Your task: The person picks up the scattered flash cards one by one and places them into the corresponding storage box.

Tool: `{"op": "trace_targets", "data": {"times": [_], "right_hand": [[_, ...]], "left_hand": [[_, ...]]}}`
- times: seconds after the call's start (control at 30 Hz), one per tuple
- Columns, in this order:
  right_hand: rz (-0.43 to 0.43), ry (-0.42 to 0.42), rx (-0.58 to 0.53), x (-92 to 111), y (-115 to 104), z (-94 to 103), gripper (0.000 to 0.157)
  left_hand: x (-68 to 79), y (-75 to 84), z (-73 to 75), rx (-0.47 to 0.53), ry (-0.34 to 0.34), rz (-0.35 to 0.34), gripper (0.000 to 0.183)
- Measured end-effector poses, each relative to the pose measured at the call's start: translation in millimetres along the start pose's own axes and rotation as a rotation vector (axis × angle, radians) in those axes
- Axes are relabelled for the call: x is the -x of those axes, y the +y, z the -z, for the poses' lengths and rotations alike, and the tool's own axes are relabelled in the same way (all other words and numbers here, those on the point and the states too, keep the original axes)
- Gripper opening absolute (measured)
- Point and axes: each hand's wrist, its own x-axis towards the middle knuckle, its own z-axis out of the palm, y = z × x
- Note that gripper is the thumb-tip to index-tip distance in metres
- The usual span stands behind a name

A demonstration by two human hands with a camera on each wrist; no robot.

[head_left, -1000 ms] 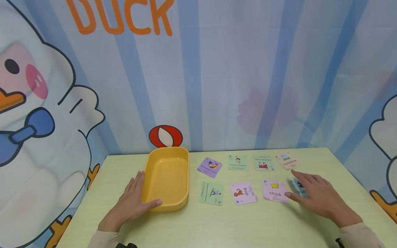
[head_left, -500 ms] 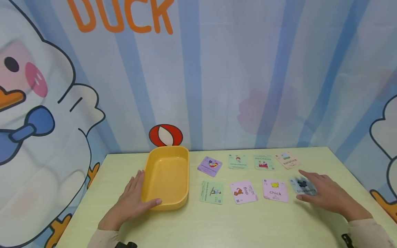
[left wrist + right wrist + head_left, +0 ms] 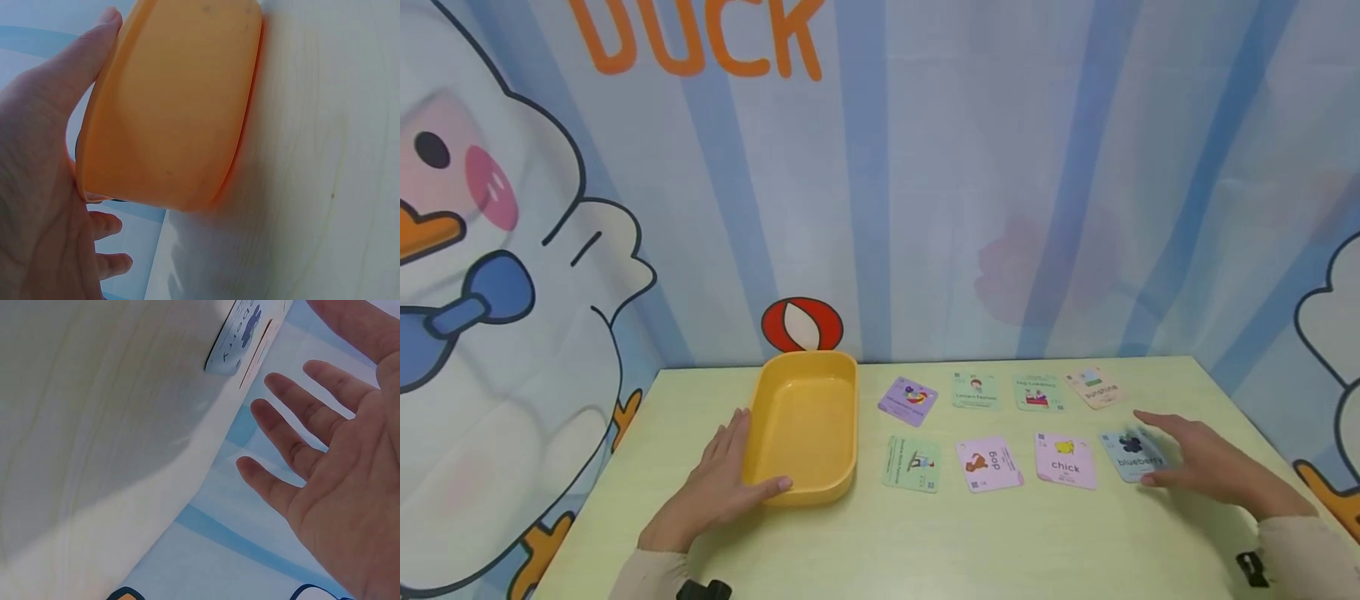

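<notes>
My left hand (image 3: 715,492) rests against the left side of a yellow plastic tray (image 3: 842,492), fingers straight along its outer wall and thumb over the near rim. The left wrist view shows the tray's wall (image 3: 169,112) close beside that hand. At the right, my right hand (image 3: 1210,467) hovers by the blueberry card (image 3: 1123,458), partly covering its right edge in the head view. The right wrist view has the right hand (image 3: 337,450) with spread, straight fingers and nothing held. Left of the blueberry card lie a chick card (image 3: 1065,460) and a dog card (image 3: 988,465).
A green card (image 3: 912,463) lies right of the tray. The back row has a purple card (image 3: 908,402), two green cards, one a Lantern Festival card (image 3: 975,391), and a sunshine card (image 3: 1095,388). A duck-printed curtain (image 3: 925,208) hangs behind the table (image 3: 970,550).
My right hand has drawn back to the right, uncovering most of the blueberry card, which lies beside the chick card. The left hand stays at the tray.
</notes>
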Motion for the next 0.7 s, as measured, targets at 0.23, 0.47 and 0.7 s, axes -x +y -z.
{"op": "trace_targets", "data": {"times": [0.23,0.47,0.7], "right_hand": [[-0.051,-0.055,-0.066,-2.6,8.0,3.8,0.105],[-0.092,-0.103,-0.119,-4.6,10.0,7.8,0.108],[-0.127,-0.141,-0.150,-7.8,12.1,8.9,0.107]], "left_hand": [[-2.6,-2.3,0.1,0.010,0.007,-0.014,0.129],[-3.4,-2.9,-0.2,0.024,-0.001,-0.004,0.130],[0.3,0.0,2.2,0.045,-0.024,0.013,0.131]]}}
